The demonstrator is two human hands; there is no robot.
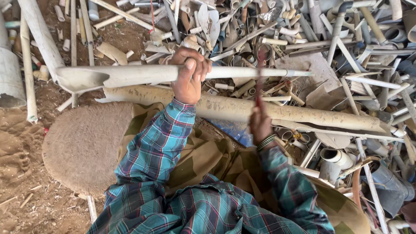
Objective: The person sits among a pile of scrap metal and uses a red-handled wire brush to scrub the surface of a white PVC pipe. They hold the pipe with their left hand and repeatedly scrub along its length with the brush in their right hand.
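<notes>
Left hand point(189, 78) clamped round the pale pipe point(143, 74), held level above the scrap pile point(329, 47). Right hand point(260, 123) closed on a thin red-handled tool point(259, 89), blurred, crossing the pipe right of that grip. Judgement: a firm grip close to the tool would steady the pipe.

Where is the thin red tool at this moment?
In the head view, the red tool is right of centre, held upright in the right hand, crossing the white pipe that the left hand grips.
</notes>
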